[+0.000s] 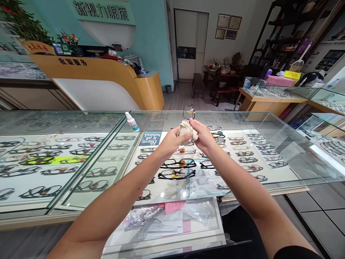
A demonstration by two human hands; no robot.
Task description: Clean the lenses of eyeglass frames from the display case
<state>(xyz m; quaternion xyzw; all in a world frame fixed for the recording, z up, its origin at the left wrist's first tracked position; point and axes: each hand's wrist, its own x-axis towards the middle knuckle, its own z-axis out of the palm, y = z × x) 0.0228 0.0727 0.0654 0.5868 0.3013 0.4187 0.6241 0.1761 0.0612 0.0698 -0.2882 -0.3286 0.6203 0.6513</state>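
My left hand and my right hand meet above the glass counter, closed around a crumpled pale cloth. A dark-rimmed pair of eyeglasses sticks up just beyond the cloth, touching my right fingertips. One lens and a small orange tag show; the rest is hidden by the cloth and fingers. Nearer to me, below my hands, are two black-framed pairs of eyeglasses with yellow and orange tags. A white spray bottle with a blue label stands on the counter to the left of my hands.
The glass display counter holds rows of eyeglasses. Below its near edge is an open drawer with plastic bags and papers. Across the aisle stand an orange-and-white reception desk, a wooden bench and another display case.
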